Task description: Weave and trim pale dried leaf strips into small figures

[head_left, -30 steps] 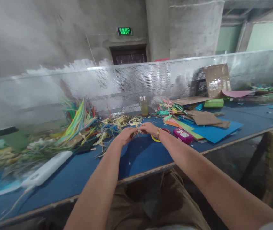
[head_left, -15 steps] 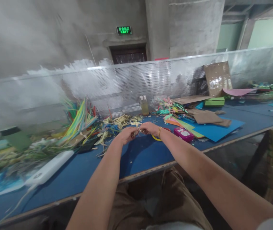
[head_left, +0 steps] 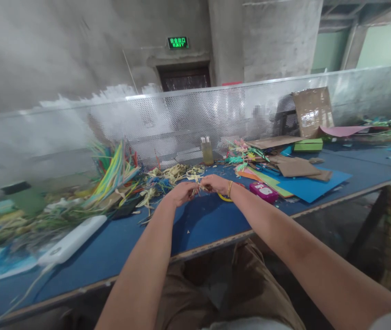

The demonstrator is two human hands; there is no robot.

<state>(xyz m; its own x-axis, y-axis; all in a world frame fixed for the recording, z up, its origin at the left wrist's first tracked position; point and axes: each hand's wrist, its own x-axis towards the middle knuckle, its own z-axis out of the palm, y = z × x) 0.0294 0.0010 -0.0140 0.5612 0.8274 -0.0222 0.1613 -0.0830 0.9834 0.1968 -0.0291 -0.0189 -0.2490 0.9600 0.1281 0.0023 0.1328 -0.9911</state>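
My left hand (head_left: 181, 193) and my right hand (head_left: 217, 183) meet over the blue table (head_left: 202, 220), fingers curled together around a small bundle of pale straw-like strips (head_left: 198, 187). A gold bracelet (head_left: 229, 188) circles my right wrist. Just behind the hands lies a loose pile of pale and blue strips (head_left: 168, 176). A yellow tape ring (head_left: 223, 198) lies under my right wrist.
A pink case (head_left: 263, 191) and coloured paper sheets (head_left: 301, 185) lie right of my hands. A white power strip (head_left: 73, 239) lies at left, with coloured strips (head_left: 113, 172) behind. A small bottle (head_left: 207, 152) stands by the perforated metal screen (head_left: 188, 119). Cardboard (head_left: 312, 112) leans at far right.
Both hands stay together on the small bundle, with only slight finger movement. The view has shifted a little.
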